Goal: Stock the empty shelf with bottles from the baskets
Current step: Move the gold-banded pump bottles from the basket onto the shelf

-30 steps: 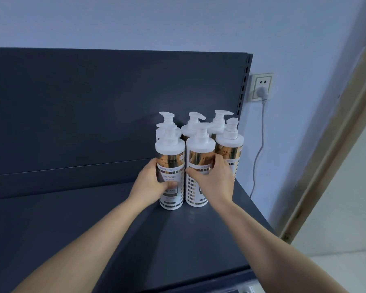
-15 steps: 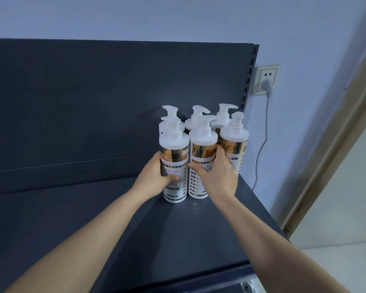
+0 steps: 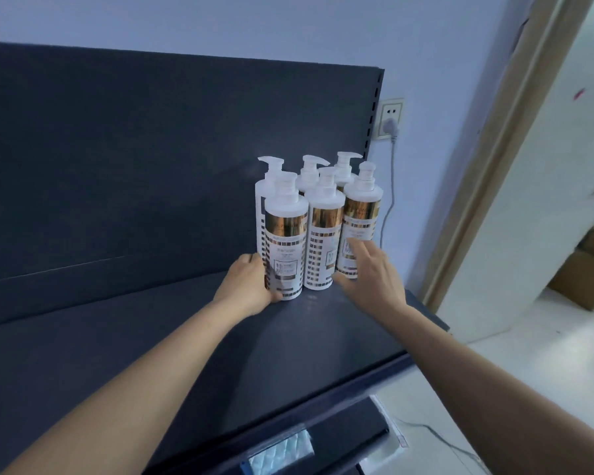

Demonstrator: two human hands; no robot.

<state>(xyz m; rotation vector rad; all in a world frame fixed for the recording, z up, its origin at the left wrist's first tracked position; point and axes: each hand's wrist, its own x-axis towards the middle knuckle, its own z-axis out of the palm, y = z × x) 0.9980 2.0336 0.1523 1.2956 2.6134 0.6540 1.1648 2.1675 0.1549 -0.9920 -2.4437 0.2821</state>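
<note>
I find six white gold-banded pump bottles (image 3: 324,234) blocking the right end of the dark grey metal shelf (image 3: 134,354). Leftward the deck lies open, a dark back panel (image 3: 151,159) behind.

Right hand (image 3: 369,275) releases the middle front bottle (image 3: 323,241), fingers now spread; left hand (image 3: 251,286) sits lower on the left front bottle (image 3: 285,245).
</note>
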